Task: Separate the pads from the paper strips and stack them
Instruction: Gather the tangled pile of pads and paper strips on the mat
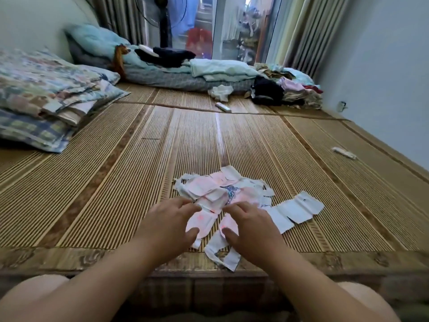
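Bare forearms (97, 282) reach in over the bamboo mat (104, 205), hands a little apart. The left hand (169, 219) spreads over a pink pad (203, 220) whose long axis runs away and rightward. The right hand (251, 226) rests its thumb on a second pad (228, 223). Whether either hand pinches is unclear. Both pads lie at the near side of the pile (220, 189), and a white paper strip (299, 209) trails right.

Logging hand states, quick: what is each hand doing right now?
Left hand: open, fingers spread, touching the pile of pads.
Right hand: open, thumb resting on a pink pad.
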Demonstrator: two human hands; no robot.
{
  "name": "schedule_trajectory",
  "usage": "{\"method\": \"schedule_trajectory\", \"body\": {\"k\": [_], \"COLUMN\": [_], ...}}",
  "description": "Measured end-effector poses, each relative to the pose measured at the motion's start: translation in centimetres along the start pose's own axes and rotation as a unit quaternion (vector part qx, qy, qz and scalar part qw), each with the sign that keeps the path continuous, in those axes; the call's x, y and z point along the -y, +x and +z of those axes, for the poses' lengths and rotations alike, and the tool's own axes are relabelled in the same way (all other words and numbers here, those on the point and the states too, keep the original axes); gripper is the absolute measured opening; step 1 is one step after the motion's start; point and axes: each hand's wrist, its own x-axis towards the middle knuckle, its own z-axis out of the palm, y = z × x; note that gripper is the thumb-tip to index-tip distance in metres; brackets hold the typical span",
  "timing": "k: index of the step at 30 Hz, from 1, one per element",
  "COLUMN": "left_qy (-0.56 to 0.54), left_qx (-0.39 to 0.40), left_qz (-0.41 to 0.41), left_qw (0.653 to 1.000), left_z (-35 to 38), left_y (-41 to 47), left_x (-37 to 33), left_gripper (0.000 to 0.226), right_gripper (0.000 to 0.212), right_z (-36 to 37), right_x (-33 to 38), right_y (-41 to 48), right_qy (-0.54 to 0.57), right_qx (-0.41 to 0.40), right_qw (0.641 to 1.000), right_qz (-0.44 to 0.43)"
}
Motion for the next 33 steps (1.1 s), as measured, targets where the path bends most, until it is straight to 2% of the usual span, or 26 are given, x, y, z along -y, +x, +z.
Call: {"method": "schedule_trajectory", "body": {"k": [3, 6, 9, 13, 15, 18, 21, 23, 25, 28, 30, 33], "left_qy": [-0.027, -0.052, -0.064, -0.090, -0.101, -0.102, -0.108, -0.118, -0.116, -0.092, -0.096, -0.177], "left_qx": [0.057, 0.122, 0.147, 0.152, 0.151, 0.164, 0.175, 0.153, 0.097, -0.049, -0.140, -0.211], "left_qz": [0.016, 0.038, 0.053, 0.077, 0.079, 0.076, 0.063, 0.048, 0.046, 0.061, 0.061, 0.027], "left_qw": [0.998, 0.990, 0.986, 0.981, 0.980, 0.978, 0.977, 0.980, 0.987, 0.993, 0.984, 0.961], "left_z": [0.8, 2.0, 2.9, 3.6, 3.9, 4.3, 4.1, 3.8, 3.5, 3.0, 2.3, 1.3], "left_y": [2.1, 3.2, 3.6, 4.5, 4.5, 4.4, 4.4, 4.3, 4.2, 4.4, 4.7, 5.0], "left_x": [1.0, 2.5, 3.9, 4.4, 4.3, 4.4, 4.3, 4.2, 3.6, 2.5, 2.0, 1.6], "left_gripper": [0.054, 0.049, 0.043, 0.047, 0.046, 0.042, 0.059, 0.079, 0.086, 0.065, 0.047, 0.032], "right_gripper": [0.050, 0.042, 0.036, 0.051, 0.045, 0.024, 0.023, 0.022, 0.016, 0.009, 0.015, 0.013], "right_z": [1.4, 2.5, 3.9, 5.5, 5.5, 5.6, 5.9, 5.5, 4.6, 3.0, 1.9, 0.7], "right_x": [-0.2, -0.7, -1.3, -1.8, -1.6, -1.1, -0.7, -0.7, -0.8, -0.2, 0.5, 1.0], "right_y": [2.4, 5.0, 6.3, 7.1, 7.7, 8.1, 7.9, 7.9, 8.1, 8.5, 8.6, 8.7], "right_qy": [0.026, 0.031, 0.039, 0.008, -0.011, 0.014, 0.019, 0.061, 0.128, 0.246, 0.306, 0.377], "right_qx": [0.050, 0.134, 0.184, 0.168, 0.148, 0.128, 0.110, 0.067, 0.022, -0.010, -0.032, -0.043], "right_qw": [0.998, 0.988, 0.975, 0.973, 0.972, 0.971, 0.973, 0.984, 0.987, 0.968, 0.951, 0.925], "right_qz": [-0.013, -0.065, -0.119, -0.160, -0.182, -0.202, -0.201, -0.155, -0.090, -0.034, -0.021, -0.013]}}
